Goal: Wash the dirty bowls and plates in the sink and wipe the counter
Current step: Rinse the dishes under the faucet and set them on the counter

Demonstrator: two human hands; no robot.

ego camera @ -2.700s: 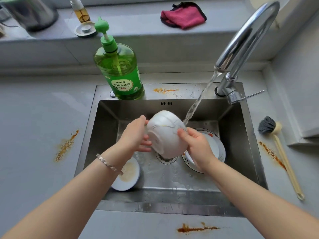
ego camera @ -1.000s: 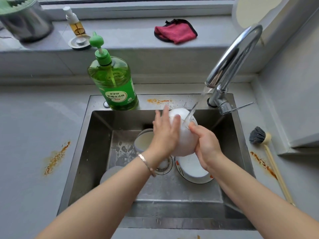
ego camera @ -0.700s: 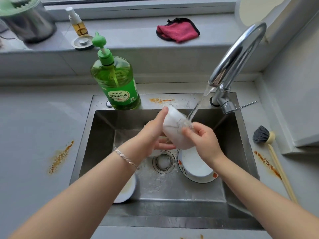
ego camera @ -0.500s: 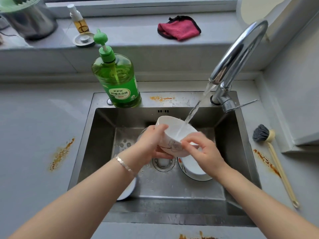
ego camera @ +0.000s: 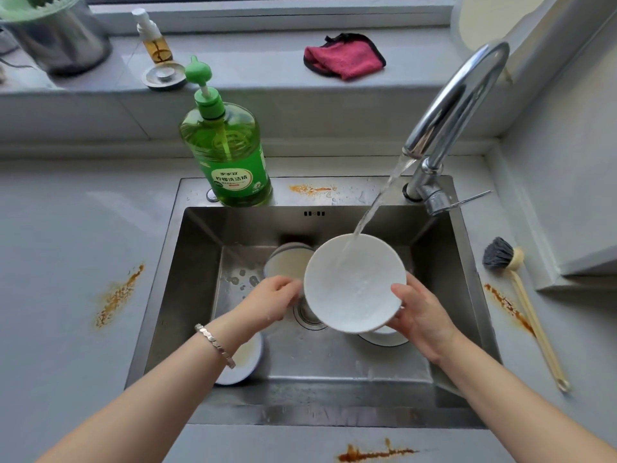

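One bowl (ego camera: 354,285) rinsing, right hand (ego camera: 424,315) fingers (ego camera: 400,292) clamped on it; left hand (ego camera: 273,302) grip unclear; dirty dishes (ego camera: 288,265), tabletop stains (ego camera: 118,295) outstanding.

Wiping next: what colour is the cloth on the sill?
The cloth is pinkish red with black trim; head view.

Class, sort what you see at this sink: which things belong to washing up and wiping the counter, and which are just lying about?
Belong to the job: white bowl under the running tap, dirty bowl behind it, dish soap, brush, red cloth, counter stain.

Just lying about: spray bottle, metal plug, grey pot.
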